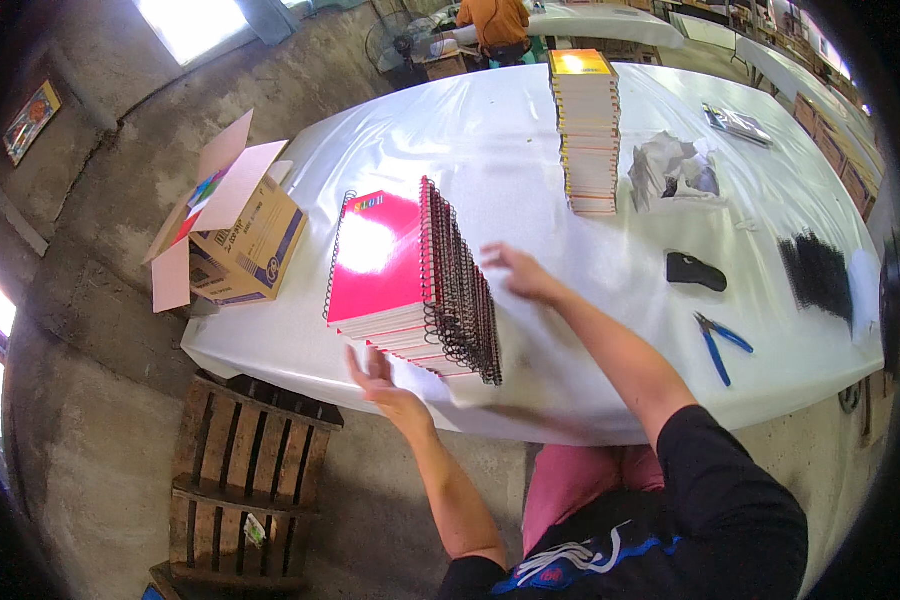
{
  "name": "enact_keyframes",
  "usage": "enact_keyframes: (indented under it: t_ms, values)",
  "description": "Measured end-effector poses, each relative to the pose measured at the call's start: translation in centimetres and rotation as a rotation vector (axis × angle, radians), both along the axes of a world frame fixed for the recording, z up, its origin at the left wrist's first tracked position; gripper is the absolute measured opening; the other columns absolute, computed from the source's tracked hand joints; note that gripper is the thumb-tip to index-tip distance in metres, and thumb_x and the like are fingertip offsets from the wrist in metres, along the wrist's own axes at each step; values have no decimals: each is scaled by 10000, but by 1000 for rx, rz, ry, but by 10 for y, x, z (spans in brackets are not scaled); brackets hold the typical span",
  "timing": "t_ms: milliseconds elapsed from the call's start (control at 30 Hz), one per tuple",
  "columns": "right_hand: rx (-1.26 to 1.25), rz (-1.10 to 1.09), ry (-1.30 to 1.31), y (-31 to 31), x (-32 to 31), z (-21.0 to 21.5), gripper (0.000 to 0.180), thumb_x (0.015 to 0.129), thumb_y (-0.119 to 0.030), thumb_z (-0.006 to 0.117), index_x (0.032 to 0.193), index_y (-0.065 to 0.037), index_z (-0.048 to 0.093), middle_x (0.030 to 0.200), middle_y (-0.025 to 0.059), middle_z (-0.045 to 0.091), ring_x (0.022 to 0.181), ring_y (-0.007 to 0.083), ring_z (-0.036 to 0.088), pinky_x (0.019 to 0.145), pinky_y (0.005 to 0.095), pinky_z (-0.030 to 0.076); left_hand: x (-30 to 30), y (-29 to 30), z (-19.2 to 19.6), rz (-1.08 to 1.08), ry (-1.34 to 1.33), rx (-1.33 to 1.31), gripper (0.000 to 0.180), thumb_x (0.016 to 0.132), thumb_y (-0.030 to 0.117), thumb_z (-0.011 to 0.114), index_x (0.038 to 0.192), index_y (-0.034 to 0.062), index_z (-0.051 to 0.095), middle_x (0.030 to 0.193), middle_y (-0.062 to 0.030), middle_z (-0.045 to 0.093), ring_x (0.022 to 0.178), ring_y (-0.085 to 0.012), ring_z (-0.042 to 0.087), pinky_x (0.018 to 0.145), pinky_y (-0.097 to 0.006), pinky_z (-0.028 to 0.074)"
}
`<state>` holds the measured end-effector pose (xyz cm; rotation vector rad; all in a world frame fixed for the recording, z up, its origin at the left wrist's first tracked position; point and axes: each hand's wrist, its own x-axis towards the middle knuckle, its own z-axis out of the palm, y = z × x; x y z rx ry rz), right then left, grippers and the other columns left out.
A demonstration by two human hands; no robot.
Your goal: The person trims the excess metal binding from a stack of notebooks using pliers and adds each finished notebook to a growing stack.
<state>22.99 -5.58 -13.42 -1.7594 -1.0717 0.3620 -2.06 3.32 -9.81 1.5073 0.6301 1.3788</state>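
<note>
A tall stack of spiral-bound notebooks with red covers stands on the white-covered table, black coil bindings showing along its right side and also at its left edge. At the near side of the stack is my left hand, open, fingers apart and pointing up toward its lower pages; whether they touch is unclear. My right hand hovers just right of the coils, open with nothing in it, a small gap between it and the stack. Farther back rises another tall stack of books with a yellow-orange cover on top.
An open cardboard box with colourful contents sits at the table's left edge. To the right lie blue-handled pliers, a black pouch-like item, loose black coils and crumpled plastic. A wooden pallet is below; another person sits beyond.
</note>
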Motion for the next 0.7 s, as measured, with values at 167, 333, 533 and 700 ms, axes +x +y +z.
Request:
enact_keyframes:
  t_ms: [167, 333, 533, 700]
  values:
    - [-355, -131, -304, 9, -53, -19, 627, 660, -44, 587, 1253, -181, 434, 1084, 118, 627, 1074, 320, 561, 1000, 440, 344, -34, -8, -54, -168, 612, 410, 652, 674, 244, 787, 1192, 25, 457, 1047, -198, 568, 993, -360, 510, 928, -430, 358]
    - [-112, -154, -315, 3, -54, -17, 468, 679, -95, 630, 1126, -73, 492, 965, 196, 615, 934, 357, 578, 841, 422, 441, -17, -14, -36, -104, 698, 296, 402, 629, 173, 808, 899, -8, 572, 749, -95, 600, 775, -294, 535, 820, -401, 400]
    - [80, -179, -262, -18, -76, -20, 291, 651, -45, 615, 936, -64, 560, 889, 163, 616, 913, 366, 568, 818, 434, 447, -35, 7, -49, -325, 582, 79, 257, 650, 36, 743, 857, -45, 614, 793, -114, 648, 752, -209, 602, 719, -325, 476]
    - [37, -268, -249, -46, -103, -10, 263, 652, -45, 611, 909, -52, 553, 894, 154, 605, 910, 351, 561, 820, 425, 440, -57, 25, -99, -249, 654, 256, 239, 701, 122, 733, 864, -10, 619, 892, -121, 644, 818, -244, 604, 755, -356, 472]
